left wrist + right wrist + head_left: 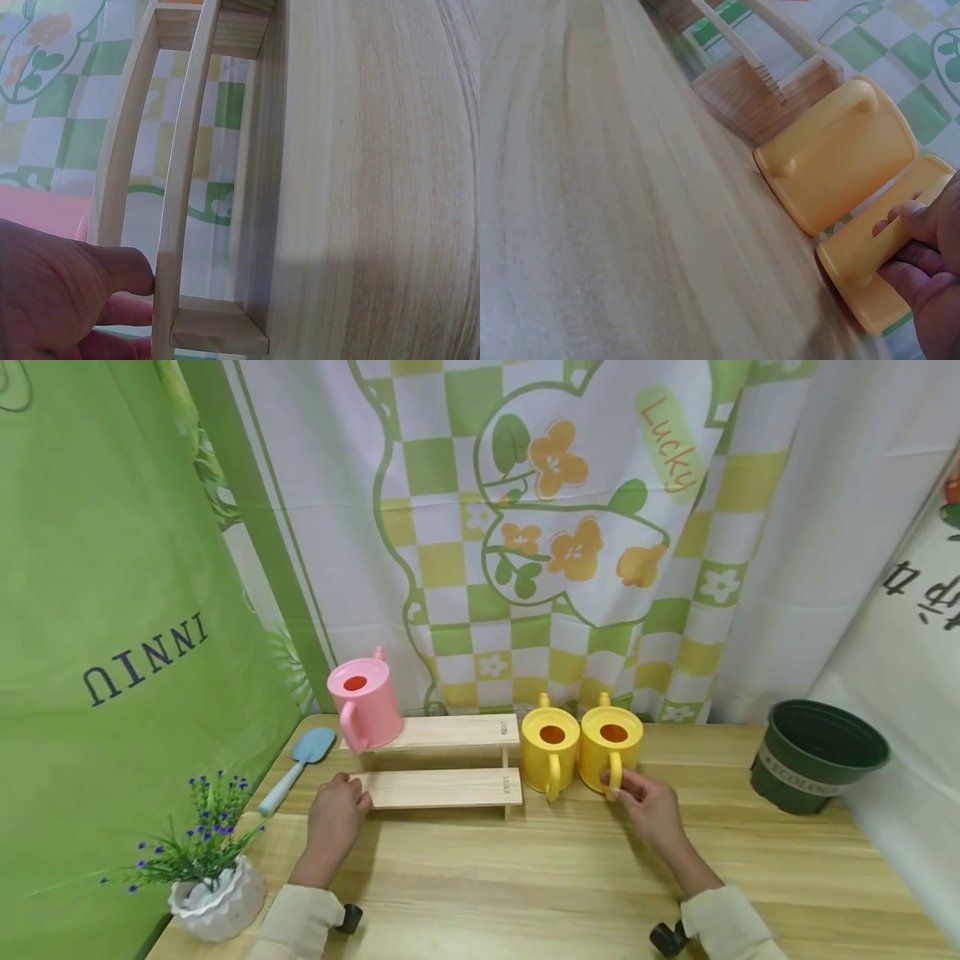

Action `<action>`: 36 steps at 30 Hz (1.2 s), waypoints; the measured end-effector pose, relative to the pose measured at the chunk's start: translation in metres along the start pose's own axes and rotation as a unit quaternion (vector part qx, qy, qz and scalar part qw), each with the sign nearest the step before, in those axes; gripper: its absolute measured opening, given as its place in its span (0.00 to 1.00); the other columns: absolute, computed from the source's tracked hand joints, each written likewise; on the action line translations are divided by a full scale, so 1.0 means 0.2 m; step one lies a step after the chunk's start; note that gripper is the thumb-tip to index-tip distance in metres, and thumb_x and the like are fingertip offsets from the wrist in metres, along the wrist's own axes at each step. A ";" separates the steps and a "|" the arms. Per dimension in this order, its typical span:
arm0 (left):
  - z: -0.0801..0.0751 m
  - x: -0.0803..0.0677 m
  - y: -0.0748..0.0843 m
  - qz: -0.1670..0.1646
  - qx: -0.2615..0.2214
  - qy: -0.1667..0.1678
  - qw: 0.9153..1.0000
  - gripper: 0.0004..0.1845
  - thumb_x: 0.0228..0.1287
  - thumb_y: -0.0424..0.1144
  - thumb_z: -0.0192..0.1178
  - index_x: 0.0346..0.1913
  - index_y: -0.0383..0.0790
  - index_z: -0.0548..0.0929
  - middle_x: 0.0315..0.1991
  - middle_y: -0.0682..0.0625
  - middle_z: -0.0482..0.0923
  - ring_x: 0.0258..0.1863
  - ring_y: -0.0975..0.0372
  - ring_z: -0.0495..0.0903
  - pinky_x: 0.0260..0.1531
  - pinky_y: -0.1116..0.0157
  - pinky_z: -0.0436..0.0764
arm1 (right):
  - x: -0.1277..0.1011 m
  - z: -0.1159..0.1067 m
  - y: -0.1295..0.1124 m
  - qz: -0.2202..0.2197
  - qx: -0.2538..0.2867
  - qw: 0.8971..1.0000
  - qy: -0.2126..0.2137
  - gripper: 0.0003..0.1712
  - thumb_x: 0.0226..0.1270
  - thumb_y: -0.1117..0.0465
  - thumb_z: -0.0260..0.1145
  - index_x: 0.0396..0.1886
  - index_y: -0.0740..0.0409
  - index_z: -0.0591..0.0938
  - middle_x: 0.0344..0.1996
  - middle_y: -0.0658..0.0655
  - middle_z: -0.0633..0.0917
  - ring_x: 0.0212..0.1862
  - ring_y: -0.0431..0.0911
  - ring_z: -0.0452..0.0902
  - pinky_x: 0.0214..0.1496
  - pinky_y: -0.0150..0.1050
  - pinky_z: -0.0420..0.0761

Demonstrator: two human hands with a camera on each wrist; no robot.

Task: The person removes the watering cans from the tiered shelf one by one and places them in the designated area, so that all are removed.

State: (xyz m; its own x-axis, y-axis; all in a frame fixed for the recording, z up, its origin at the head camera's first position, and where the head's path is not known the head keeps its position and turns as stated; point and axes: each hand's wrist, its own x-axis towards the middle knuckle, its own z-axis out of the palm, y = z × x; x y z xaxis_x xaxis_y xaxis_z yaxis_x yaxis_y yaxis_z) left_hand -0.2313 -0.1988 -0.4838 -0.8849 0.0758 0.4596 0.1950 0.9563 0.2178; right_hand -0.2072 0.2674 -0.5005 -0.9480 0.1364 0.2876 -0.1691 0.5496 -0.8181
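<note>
A two-tier wooden shelf [438,788] stands on the table, with a pink watering can [378,710] on the left end of its upper tier. My left hand [335,820] grips the left end of the lower tier; in the left wrist view the thumb [131,270] lies against the plank's edge. Right of the shelf, two yellow watering cans stand side by side. The fingers of my right hand [654,810] are curled round the handle of the right yellow watering can [847,259]. Nearer the shelf is the left yellow watering can [840,161], which neither hand touches.
A blue hand trowel [312,747] lies left of the shelf. At the front left stands a white pot [225,906] of purple flowers. A dark green plant pot [798,768] is at the right. Patterned curtains [450,568] hang behind the table.
</note>
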 end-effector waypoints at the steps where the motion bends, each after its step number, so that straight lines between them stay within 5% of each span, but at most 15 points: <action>1: 0.00 0.00 0.00 -0.001 0.000 -0.002 1.000 0.12 0.58 0.33 0.62 0.18 0.35 0.76 0.38 0.33 0.84 0.27 0.40 0.79 0.30 0.47 0.82 | 0.00 0.00 0.00 0.002 -0.001 1.000 0.001 0.17 0.63 0.72 0.68 0.52 0.68 0.84 0.46 0.66 0.89 0.43 0.31 0.85 0.42 0.16 0.78; 11: 0.00 0.00 0.00 -0.013 -0.002 -0.015 1.000 0.13 0.59 0.33 0.62 0.19 0.36 0.76 0.40 0.33 0.83 0.28 0.40 0.79 0.30 0.46 0.82 | -0.01 0.03 0.03 0.007 0.017 1.000 0.015 0.18 0.63 0.74 0.66 0.53 0.70 0.83 0.48 0.68 0.88 0.43 0.23 0.80 0.42 0.14 0.77; 14: -0.01 -0.01 -0.01 -0.011 -0.002 -0.010 1.000 0.12 0.59 0.33 0.61 0.19 0.35 0.75 0.40 0.33 0.84 0.28 0.40 0.79 0.31 0.46 0.81 | -0.01 0.04 0.02 0.010 0.003 1.000 0.016 0.17 0.62 0.74 0.67 0.52 0.71 0.83 0.47 0.68 0.88 0.44 0.35 0.86 0.44 0.19 0.81; 18: -0.02 -0.02 -0.03 -0.011 0.002 -0.004 1.000 0.13 0.58 0.32 0.62 0.18 0.36 0.74 0.38 0.33 0.84 0.26 0.40 0.79 0.30 0.47 0.81 | -0.03 0.00 -0.08 0.032 -0.083 0.995 -0.046 0.21 0.65 0.65 0.68 0.57 0.70 0.81 0.51 0.70 0.86 0.52 0.60 0.86 0.49 0.41 0.87; 21: -0.03 -0.03 -0.03 -0.009 0.001 -0.003 1.000 0.13 0.57 0.32 0.61 0.17 0.37 0.73 0.37 0.34 0.83 0.26 0.41 0.78 0.29 0.48 0.80 | -0.05 -0.08 -0.23 0.024 -0.170 0.982 -0.076 0.28 0.67 0.56 0.67 0.61 0.71 0.78 0.53 0.73 0.84 0.50 0.65 0.84 0.46 0.52 0.86; 23: -0.03 -0.03 -0.02 -0.007 -0.001 -0.001 1.000 0.13 0.57 0.32 0.61 0.17 0.37 0.73 0.36 0.35 0.83 0.26 0.42 0.78 0.29 0.48 0.80 | -0.04 -0.12 -0.36 0.005 -0.191 0.980 -0.062 0.29 0.69 0.54 0.66 0.62 0.70 0.77 0.51 0.73 0.85 0.46 0.65 0.84 0.38 0.49 0.85; 28: -0.02 -0.02 -0.03 0.000 0.002 0.007 1.000 0.14 0.58 0.32 0.62 0.18 0.36 0.73 0.37 0.34 0.83 0.29 0.41 0.80 0.33 0.47 0.82 | 0.09 -0.10 -0.73 -0.071 -0.093 0.993 0.015 0.21 0.70 0.59 0.63 0.58 0.67 0.81 0.49 0.69 0.87 0.48 0.62 0.87 0.42 0.49 0.87; 30: -0.01 -0.01 -0.03 0.003 0.002 0.009 1.000 0.14 0.58 0.32 0.62 0.17 0.36 0.73 0.37 0.34 0.84 0.31 0.40 0.81 0.35 0.47 0.83 | 0.16 -0.04 -0.87 -0.090 -0.029 0.995 0.017 0.20 0.69 0.60 0.64 0.56 0.66 0.82 0.52 0.66 0.87 0.53 0.59 0.86 0.52 0.51 0.86; 36: 0.03 0.01 -0.03 -0.001 0.010 0.002 1.000 0.13 0.57 0.33 0.62 0.17 0.35 0.74 0.35 0.35 0.84 0.30 0.41 0.81 0.34 0.47 0.82 | 0.32 0.31 -1.16 -0.118 0.110 0.986 -0.050 0.17 0.67 0.62 0.66 0.53 0.63 0.85 0.50 0.64 0.88 0.52 0.54 0.87 0.55 0.43 0.86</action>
State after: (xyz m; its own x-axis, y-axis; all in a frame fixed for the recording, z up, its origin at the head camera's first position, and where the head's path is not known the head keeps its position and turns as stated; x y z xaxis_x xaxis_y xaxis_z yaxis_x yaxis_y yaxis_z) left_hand -0.2367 -0.2026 -0.4893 -0.8840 0.0723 0.4618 0.1844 0.9618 0.2024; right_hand -0.2449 0.0979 -0.3237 -0.8951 -0.0616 0.4415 -0.4321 0.3637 -0.8253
